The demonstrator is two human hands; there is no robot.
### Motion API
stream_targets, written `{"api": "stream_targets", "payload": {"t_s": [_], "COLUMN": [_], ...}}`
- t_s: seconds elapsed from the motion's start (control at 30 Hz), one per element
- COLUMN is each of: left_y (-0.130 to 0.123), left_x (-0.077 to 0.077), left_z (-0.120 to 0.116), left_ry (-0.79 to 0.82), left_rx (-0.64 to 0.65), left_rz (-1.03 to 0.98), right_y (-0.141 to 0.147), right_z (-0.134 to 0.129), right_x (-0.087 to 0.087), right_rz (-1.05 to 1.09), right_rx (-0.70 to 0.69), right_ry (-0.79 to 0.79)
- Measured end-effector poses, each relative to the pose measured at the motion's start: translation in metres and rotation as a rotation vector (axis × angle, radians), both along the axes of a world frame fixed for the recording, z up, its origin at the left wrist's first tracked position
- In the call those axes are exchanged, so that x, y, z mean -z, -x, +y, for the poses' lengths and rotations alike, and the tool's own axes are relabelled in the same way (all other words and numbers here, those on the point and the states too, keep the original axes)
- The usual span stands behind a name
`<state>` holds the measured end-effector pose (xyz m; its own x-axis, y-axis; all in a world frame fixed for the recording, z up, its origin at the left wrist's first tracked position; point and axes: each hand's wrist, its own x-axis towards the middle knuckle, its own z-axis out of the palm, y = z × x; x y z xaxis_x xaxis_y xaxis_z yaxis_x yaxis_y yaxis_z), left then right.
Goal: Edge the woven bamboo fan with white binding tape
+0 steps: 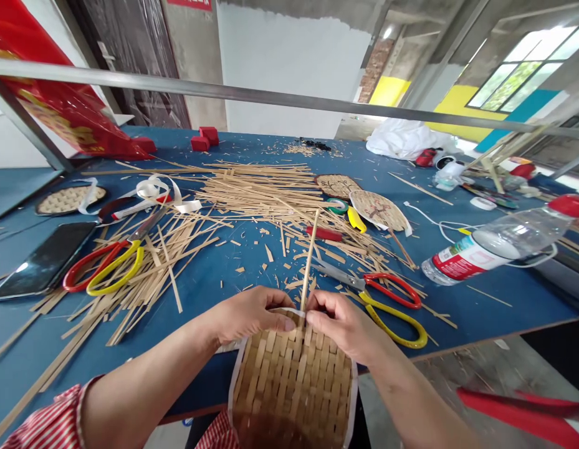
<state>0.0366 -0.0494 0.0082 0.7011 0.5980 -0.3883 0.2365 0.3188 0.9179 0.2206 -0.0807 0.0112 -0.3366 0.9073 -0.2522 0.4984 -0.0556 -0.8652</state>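
Note:
A woven bamboo panel (296,380) with a white edging stands tilted at the table's front edge, close to my body. My left hand (256,315) pinches its top edge, thumb on the near face and fingers behind. Just to the right, my right hand (336,321) is closed on the same edge. Between the two hands a thin bamboo strip (310,259) rises from the weave and points away over the table. Its lower end runs into the panel. Scissors (371,290) with one red and one yellow handle lie right of my right hand.
Loose bamboo strips (252,193) cover the middle of the blue table. More scissors (116,255) and a phone (43,259) lie left. A plastic bottle (499,240) lies tilted at the right. Two small woven pieces (380,211) sit farther back. A metal rail (270,95) crosses behind.

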Motion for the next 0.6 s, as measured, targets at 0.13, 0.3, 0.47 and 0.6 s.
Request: {"api": "stream_targets", "payload": {"t_s": [0.13,0.3,0.47,0.6], "left_y": [-0.0030,-0.0051,-0.0071,-0.0078], "left_x": [0.0019,0.0035,0.0050,0.0063], "left_z": [-0.0038,-0.0056,-0.0080,-0.0086], "left_ry": [0.055,0.033,-0.053,-0.140], "left_rx": [-0.070,-0.093,-0.117,-0.120], "left_rz": [0.016,0.010,0.060,0.097], "right_y": [-0.0021,-0.0031,-0.0023,-0.0021], "right_z": [-0.0013,-0.0034,-0.0054,-0.0055], "right_x": [0.0021,0.0019,0.0002,0.0006], "right_rz": [-0.011,-0.019,-0.048,-0.064], "right_rx": [0.017,0.017,0.022,0.024], "right_ry": [-0.005,-0.010,-0.018,-0.025]}}
